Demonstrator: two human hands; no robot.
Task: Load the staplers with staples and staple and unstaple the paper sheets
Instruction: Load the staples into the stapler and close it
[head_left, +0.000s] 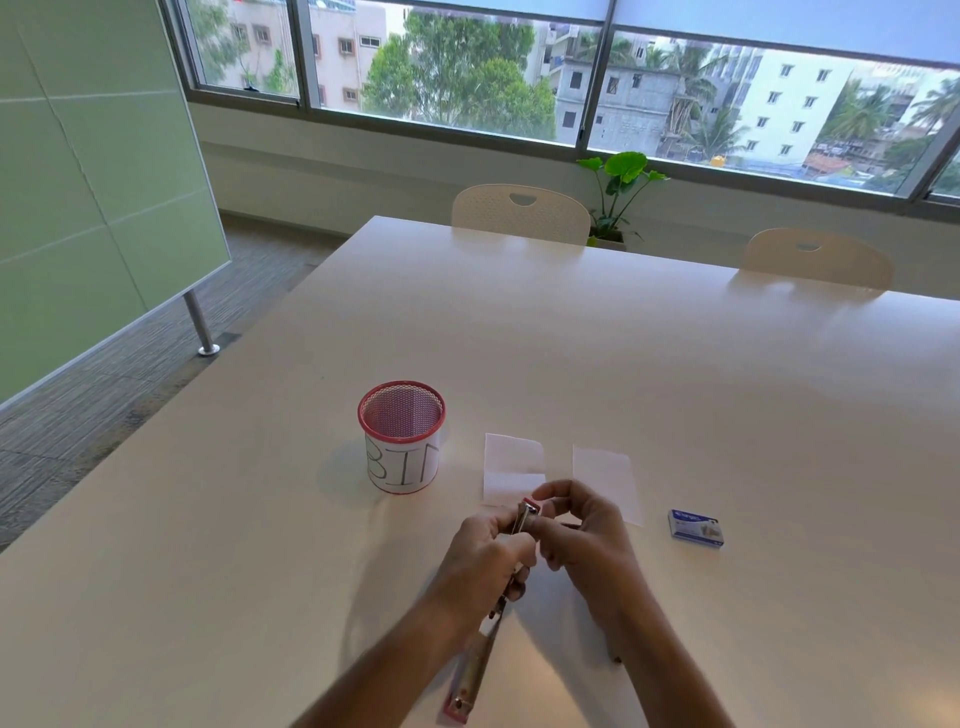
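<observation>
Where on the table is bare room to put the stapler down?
Bare table lies beyond the two paper sheets toward the chairs, and left of the mesh cup. It is crowded between the cup and the staple box, where both hands hold the stapler.

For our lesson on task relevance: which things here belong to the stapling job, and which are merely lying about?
Belong: stapler, opened out in both hands; two paper sheets; staple box.
Lying about: mesh cup marked BIN; chairs; potted plant.
</observation>
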